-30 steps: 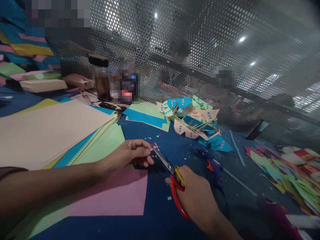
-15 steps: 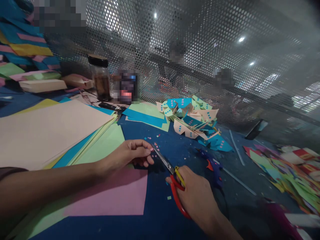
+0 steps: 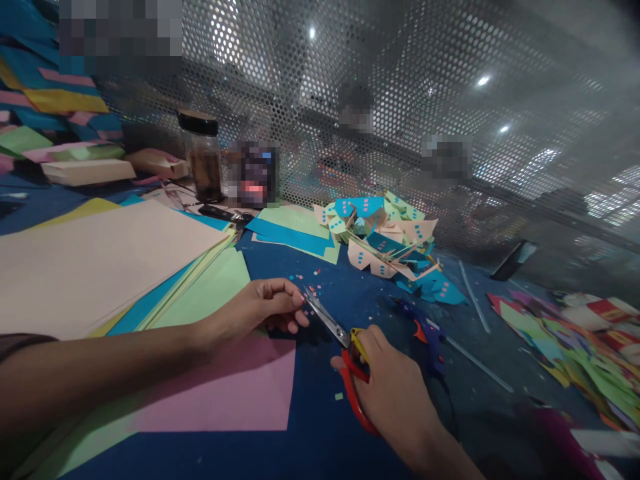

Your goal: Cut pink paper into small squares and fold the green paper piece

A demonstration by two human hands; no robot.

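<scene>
My right hand point(image 3: 395, 393) is wrapped round the red and yellow handles of a pair of scissors point(image 3: 327, 319). The blades point up and left, parted slightly at the tips. Right at those tips is my left hand point(image 3: 277, 307), thumb and forefinger pinched together; whatever is between them is too small to make out. Tiny coloured paper squares point(image 3: 316, 289) lie scattered on the blue table just beyond the blades. A pink sheet of paper point(image 3: 225, 393) lies below my left forearm, and a small green paper square point(image 3: 339, 396) rests by the scissors' handle.
Stacked coloured sheets point(image 3: 100, 260) spread over the left side. Folded paper pieces point(image 3: 385, 240) with small squares on them are heaped ahead. A blue glue gun point(image 3: 425, 333) with a glue stick lies right, near paper scraps point(image 3: 565, 353). A glass jar point(image 3: 204, 160) stands behind.
The scissors' blades have parted a little at the tips. Both hands stay in nearly the same place, and the pink speck seen at the left fingertips no longer shows clearly.
</scene>
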